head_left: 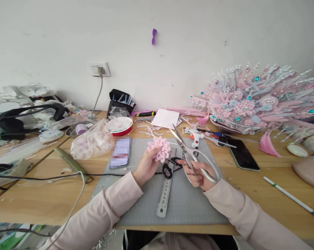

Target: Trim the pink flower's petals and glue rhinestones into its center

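Over the grey cutting mat, my left hand pinches a fluffy pink flower that looks made of looped pipe cleaner. To its right, my right hand is wrapped around large silver scissors, their blades pointing up and away to the left. The blades look nearly closed and are apart from the flower. A steel ruler lies on the mat below the hands. Across it rests a smaller pair of black-handled scissors, partly hidden behind my right hand.
A pink beaded headdress fills the back right, near a dark phone and a glue gun. Left of the mat stand a red-and-white bowl, a lit phone and a green tube. A black cable crosses the desk.
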Motion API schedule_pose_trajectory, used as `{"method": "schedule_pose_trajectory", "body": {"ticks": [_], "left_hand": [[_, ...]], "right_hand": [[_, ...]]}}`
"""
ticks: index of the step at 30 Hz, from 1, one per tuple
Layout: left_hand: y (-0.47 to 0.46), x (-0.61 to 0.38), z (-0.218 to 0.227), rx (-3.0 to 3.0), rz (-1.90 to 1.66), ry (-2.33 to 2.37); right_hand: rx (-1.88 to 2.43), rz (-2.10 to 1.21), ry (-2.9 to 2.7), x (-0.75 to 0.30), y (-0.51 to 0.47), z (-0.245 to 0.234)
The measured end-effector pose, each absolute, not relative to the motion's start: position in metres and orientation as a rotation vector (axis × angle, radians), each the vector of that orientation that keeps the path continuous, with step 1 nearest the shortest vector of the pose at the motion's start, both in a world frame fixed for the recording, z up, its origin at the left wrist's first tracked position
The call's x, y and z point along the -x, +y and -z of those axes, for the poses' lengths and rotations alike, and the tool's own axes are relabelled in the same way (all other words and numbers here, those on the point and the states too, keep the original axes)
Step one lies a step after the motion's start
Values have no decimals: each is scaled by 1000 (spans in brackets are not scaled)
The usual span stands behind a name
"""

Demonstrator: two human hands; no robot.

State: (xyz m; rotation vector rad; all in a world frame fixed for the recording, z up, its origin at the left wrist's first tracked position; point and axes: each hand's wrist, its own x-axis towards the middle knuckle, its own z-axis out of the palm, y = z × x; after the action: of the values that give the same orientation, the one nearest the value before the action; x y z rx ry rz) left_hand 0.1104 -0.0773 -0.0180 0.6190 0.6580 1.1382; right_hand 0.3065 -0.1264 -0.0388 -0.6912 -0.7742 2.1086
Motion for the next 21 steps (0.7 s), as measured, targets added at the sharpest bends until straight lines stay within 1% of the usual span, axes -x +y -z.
{"method": "schedule_pose_trajectory", "body": {"ticks": [7, 21], "left_hand": [[-70, -101, 10, -641, -1223, 720], [-69, -100, 5, -598, -1237, 678]], "right_hand": [[752, -2111, -849, -303, -128, 44], [738, -2059, -1008, -299, -133, 46]]}}
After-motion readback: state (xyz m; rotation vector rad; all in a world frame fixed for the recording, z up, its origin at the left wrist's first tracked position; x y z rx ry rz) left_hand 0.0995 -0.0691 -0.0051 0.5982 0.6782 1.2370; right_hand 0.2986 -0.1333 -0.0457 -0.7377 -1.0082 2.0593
